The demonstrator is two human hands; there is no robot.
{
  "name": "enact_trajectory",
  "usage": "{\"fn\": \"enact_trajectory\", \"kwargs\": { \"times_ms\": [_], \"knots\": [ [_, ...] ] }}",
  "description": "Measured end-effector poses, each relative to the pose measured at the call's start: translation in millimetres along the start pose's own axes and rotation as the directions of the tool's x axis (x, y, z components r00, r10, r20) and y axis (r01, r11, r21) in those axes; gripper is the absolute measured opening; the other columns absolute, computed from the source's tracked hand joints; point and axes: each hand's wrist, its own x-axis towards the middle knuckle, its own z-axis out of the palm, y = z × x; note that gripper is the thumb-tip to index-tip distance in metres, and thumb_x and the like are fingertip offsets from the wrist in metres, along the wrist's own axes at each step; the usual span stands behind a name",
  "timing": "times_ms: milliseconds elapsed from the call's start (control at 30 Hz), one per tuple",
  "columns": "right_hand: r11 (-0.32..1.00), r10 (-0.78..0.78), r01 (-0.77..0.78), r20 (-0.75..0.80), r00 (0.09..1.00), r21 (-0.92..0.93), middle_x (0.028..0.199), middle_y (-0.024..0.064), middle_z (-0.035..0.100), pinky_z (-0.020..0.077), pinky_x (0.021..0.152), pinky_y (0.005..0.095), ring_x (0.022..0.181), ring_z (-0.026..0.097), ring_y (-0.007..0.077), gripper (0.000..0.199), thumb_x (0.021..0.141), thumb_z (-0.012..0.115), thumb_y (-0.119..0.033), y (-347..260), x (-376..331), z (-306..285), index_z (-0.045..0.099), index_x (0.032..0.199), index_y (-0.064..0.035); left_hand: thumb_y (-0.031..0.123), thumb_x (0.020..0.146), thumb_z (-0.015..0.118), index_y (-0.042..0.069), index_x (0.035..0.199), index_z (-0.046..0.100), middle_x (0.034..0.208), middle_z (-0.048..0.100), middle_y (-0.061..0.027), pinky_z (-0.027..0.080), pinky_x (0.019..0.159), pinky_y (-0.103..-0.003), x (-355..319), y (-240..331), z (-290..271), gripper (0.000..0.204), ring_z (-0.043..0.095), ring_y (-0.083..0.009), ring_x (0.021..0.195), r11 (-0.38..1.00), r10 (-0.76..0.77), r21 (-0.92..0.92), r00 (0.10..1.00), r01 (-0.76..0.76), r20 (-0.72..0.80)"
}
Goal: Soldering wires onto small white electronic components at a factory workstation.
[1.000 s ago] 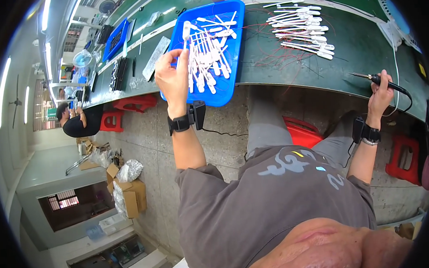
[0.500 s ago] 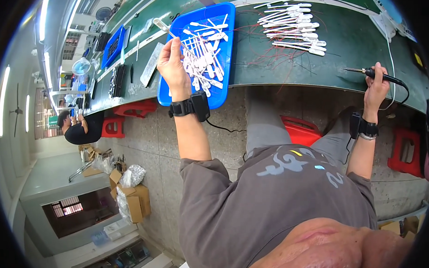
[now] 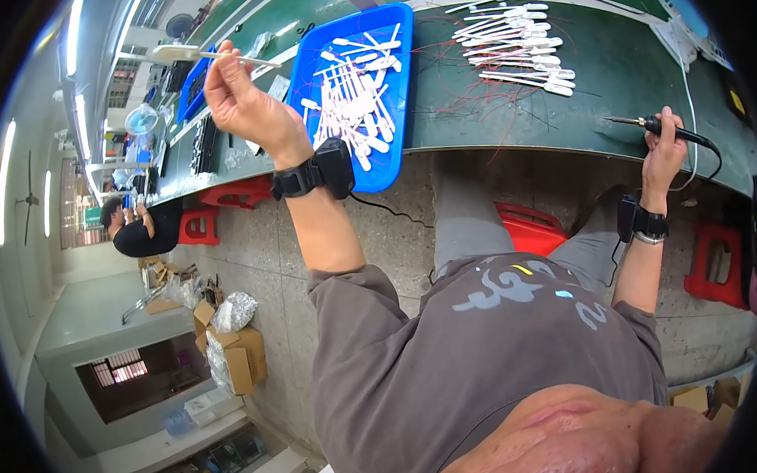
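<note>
The left hand (image 3: 253,112) pinches a white paddle-shaped piece (image 3: 180,53) between thumb and fingers, raised to the left of a blue tray (image 3: 377,183), its broad end pointing left. Inside the tray lies a loose heap of similar white pieces (image 3: 355,104). The right hand (image 3: 664,156) grips a soldering iron (image 3: 680,132) with a black handle, its tip pointing left over the green surface (image 3: 623,69). Between the tray and the iron, more white pieces (image 3: 526,48) lie in a stacked row, with thin red wires (image 3: 495,107) trailing from them. Farther left, a person in black (image 3: 145,235) sits beside a red stool (image 3: 198,226).
</note>
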Motion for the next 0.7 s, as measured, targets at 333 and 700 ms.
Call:
{"fn": "enact_trajectory", "kwargs": {
  "times_ms": [333,700],
  "knots": [
    [0.982,-0.025,0.032,-0.036,0.999,0.187,0.064,-0.0047,0.045,0.0296,0.047,0.0203,0.051,0.035,0.0022,0.017,0.095,0.061,-0.018,12.4,2.1,2.6,0.058,0.082,-0.0061,0.013,0.081,0.071,0.006,0.088,0.07,0.089,0.069,-0.0099,0.05,0.078,-0.035,-105.6,-2.5,100.6,0.01,0.064,-0.0273,0.084,0.948,-0.082,0.17,0.307,-0.271,0.948],
    [0.968,0.015,-0.03,0.063,0.998,0.25,0.062,-0.0056,0.045,0.0259,0.044,0.0196,0.049,0.034,0.0015,0.021,0.095,0.06,-0.017,7.3,2.0,-1.8,0.056,0.077,-0.0077,0.02,0.078,0.071,0.008,0.083,0.071,0.087,0.065,-0.0088,0.044,0.084,-0.04,-196.7,-30.0,130.2,0.013,0.056,-0.0284,0.095,0.945,-0.056,0.072,0.06,-0.318,0.997]
  ]
}}
